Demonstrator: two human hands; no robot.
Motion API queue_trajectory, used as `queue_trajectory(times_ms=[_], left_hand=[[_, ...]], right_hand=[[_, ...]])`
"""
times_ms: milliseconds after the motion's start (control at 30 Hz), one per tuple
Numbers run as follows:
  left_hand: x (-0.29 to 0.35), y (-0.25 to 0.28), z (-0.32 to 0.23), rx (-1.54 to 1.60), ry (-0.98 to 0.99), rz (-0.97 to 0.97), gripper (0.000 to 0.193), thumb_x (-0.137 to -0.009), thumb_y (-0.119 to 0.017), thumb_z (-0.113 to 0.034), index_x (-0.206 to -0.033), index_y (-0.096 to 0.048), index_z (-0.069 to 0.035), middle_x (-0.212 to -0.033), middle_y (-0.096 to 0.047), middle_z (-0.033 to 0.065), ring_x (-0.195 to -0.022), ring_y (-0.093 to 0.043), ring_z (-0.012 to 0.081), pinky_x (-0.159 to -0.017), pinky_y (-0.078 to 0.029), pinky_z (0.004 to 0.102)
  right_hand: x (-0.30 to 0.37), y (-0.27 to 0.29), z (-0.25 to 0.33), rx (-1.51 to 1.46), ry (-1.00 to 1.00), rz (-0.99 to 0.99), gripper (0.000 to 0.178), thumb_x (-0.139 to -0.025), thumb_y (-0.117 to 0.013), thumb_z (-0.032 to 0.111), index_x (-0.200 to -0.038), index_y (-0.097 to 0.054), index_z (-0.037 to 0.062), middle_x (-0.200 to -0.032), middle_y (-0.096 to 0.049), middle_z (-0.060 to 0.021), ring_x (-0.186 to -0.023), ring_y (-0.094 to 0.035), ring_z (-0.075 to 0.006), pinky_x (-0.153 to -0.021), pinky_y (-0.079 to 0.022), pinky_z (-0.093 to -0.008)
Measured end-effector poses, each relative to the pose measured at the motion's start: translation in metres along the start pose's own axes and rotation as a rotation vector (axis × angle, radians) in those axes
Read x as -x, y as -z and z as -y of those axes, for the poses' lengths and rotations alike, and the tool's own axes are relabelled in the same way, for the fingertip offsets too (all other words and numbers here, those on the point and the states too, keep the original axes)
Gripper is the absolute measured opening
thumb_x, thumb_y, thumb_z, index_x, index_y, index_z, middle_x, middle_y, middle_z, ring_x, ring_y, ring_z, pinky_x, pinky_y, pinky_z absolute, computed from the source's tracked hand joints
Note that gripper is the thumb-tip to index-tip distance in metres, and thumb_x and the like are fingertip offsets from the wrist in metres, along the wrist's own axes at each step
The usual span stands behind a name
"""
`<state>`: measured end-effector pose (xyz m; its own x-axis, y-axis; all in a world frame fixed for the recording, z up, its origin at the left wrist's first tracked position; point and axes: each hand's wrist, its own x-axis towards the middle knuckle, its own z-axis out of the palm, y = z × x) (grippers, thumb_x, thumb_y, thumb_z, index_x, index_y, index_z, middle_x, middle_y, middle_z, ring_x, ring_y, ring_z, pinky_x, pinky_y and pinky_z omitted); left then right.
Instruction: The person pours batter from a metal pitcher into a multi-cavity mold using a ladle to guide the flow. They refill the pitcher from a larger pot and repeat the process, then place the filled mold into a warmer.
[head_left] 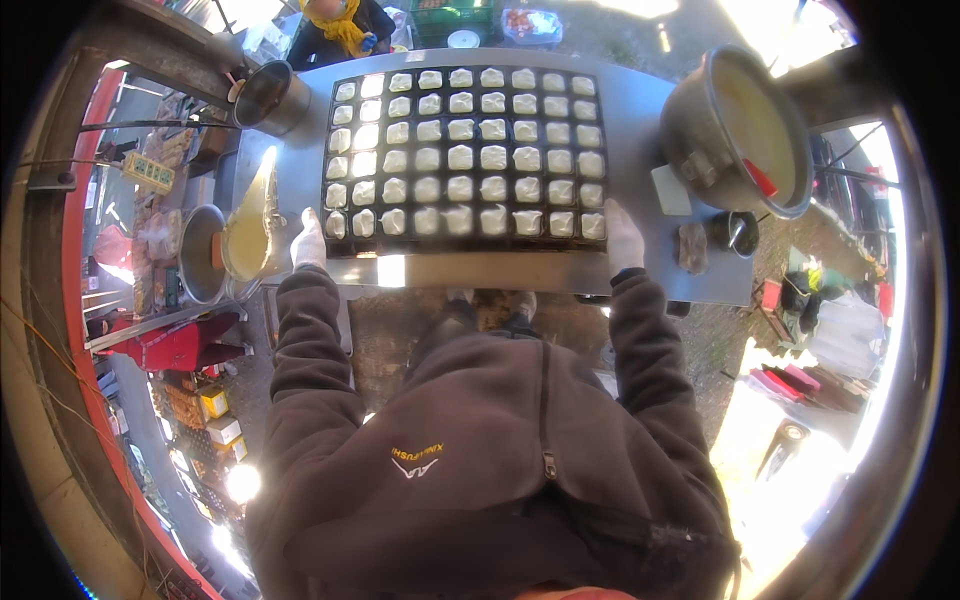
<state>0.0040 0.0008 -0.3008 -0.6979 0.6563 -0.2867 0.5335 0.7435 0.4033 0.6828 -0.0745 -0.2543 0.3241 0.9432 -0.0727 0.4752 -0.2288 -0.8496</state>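
A dark, wide baking tray [480,244] with rows of square wells lies on the metal table. Pale, creamy mounds [460,158] fill the wells. My left hand [308,243], in a whitish glove, is closed at the tray's near left side, thumb pointing up. At the near right side, my gloved right hand [624,240] grips the other edge. The fingers of both hands are partly hidden by the tray's sides. A blurred front row makes the tray's exact height above the table hard to tell.
The metal table [640,90] bears a large pot of pale batter [755,130] at right with a red-ended utensil, and a dark metal cup [741,236]. At left stand a metal pot [272,98] and a tilted batter container [250,238]. Across the table is a person in a yellow scarf [342,30].
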Motion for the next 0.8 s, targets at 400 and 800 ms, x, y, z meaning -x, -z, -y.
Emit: queue_trajectory(times_ms=[400, 800], left_hand=[[0.034, 0.084, -0.009, 0.008, -0.211, 0.300, 0.088, -0.112, -0.041, -0.079, -0.121, -0.083, -0.002, -0.115, -0.081, 0.0256, -0.115, -0.075, 0.0420, -0.105, -0.053, 0.0460], [-0.085, 0.063, -0.040, 0.657, 0.003, 0.594, 0.055, -0.117, -0.055, -0.043, -0.131, -0.076, 0.007, -0.124, -0.081, 0.0168, -0.113, -0.073, 0.0273, -0.097, -0.054, 0.0401]], right_hand=[[-0.026, -0.012, 0.063, -0.128, -0.405, -0.122, 0.081, -0.114, -0.057, 0.065, -0.146, -0.068, -0.0081, -0.135, -0.076, -0.0195, -0.117, -0.075, -0.0280, -0.098, -0.061, -0.0393], [-0.052, -0.025, 0.105, -0.222, -0.562, -0.012, 0.088, -0.106, -0.051, 0.086, -0.131, -0.075, 0.0042, -0.089, -0.076, -0.0089, -0.062, -0.073, -0.0235, -0.042, -0.051, -0.0396]])
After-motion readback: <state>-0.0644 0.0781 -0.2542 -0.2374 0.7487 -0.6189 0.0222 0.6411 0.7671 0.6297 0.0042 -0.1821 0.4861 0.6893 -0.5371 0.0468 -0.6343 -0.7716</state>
